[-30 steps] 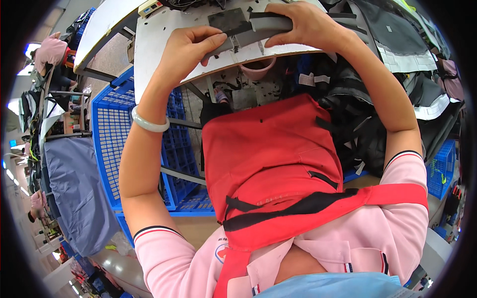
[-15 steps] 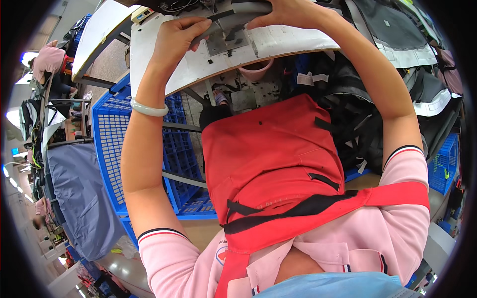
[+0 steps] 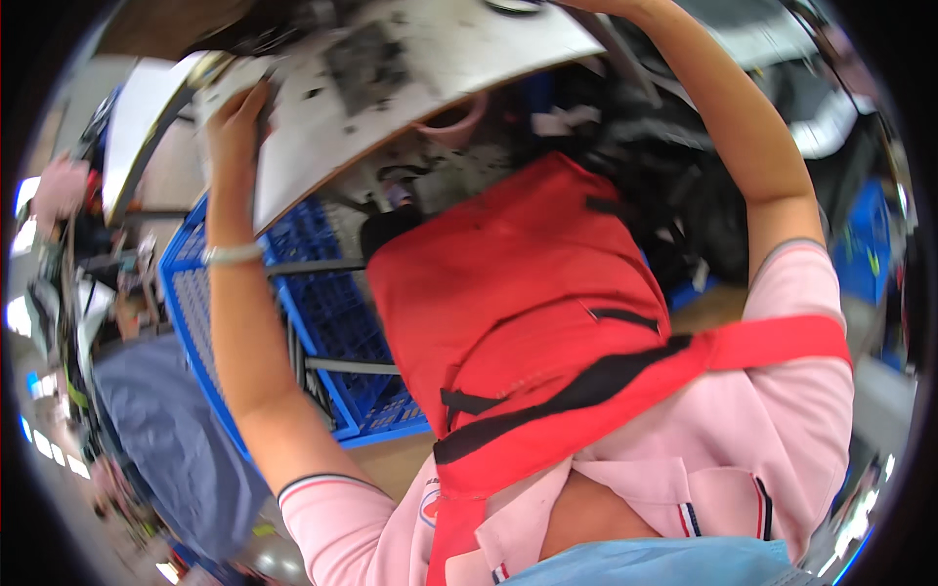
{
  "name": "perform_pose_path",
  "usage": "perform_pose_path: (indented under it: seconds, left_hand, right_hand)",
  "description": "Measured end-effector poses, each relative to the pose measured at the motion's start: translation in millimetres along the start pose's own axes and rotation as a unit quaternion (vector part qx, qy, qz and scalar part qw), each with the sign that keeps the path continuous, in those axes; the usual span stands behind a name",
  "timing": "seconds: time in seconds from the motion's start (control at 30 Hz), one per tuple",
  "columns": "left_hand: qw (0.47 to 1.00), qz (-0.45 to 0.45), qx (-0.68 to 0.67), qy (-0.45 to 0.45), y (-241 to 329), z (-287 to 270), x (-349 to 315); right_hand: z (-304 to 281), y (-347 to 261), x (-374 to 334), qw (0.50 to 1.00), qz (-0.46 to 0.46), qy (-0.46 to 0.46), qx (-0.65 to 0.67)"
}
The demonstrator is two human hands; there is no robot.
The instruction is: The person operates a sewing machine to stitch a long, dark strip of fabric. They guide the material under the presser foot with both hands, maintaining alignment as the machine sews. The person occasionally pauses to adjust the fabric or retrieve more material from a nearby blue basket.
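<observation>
Left hand: One bare left hand, blurred, at the upper left of the frame, over the near edge of the counter; its fingers are bent, but whether the grip is clenched or released cannot be told.
Dark strip: One narrow dark strip at the upper left, just beside the left hand's fingers; blur hides whether they grasp it.
Right hand: One bare right hand, cut by the top edge, right of centre; the state of its grip cannot be told.
Grey band: One long grey band slanting down at the upper right, just below the right hand.
Counter: One white counter across the top, with one dark, roughly square plate lying on it between the two hands, and one dark oval thing with a pale rim at the top edge.
Second table: One more white table at the upper left.
Bucket: One pink bucket, below the counter edge, upper centre.
Crates: Blue crates on both sides, one at left behind the left forearm, another at the right edge.
Wear: One red apron at centre, one pink shirt, one pale bangle on the left wrist.
Cloth: One grey-blue cloth at lower left; dark fabric, count unclear, heaped at upper right.
</observation>
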State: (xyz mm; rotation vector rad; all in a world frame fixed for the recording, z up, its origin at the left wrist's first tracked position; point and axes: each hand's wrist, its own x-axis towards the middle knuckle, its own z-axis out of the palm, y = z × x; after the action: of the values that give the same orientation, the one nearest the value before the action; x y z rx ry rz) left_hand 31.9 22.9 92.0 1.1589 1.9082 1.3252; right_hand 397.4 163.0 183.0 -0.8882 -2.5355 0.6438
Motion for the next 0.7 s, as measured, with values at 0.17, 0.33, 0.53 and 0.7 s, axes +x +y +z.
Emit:
perform_pose_path:
  seconds: [0.17, 0.33, 0.53, 0.7]
  left_hand:
    - [0.967, 0.004, 0.253, -0.011, -58.5, -4.9, -41.3]
    - [0.961, 0.094, 0.256, 0.038, -78.5, -0.7, -35.0]
    - [0.967, 0.087, 0.233, 0.056, -97.3, -11.0, -25.8]
    - [0.953, 0.127, 0.27, 0.057, -76.0, 5.5, -33.4]
  right_hand:
    - [-49.7, -18.2, -148.4, 0.988, 0.141, -0.057, -0.012]
    - [-108.6, -13.3, -322.5, 0.945, 0.274, -0.178, 0.022]
    - [-107.3, 3.0, -372.3, 0.92, 0.387, -0.049, -0.047]
    - [-26.2, 58.3, -240.3, 0.994, 0.082, 0.008, 0.071]
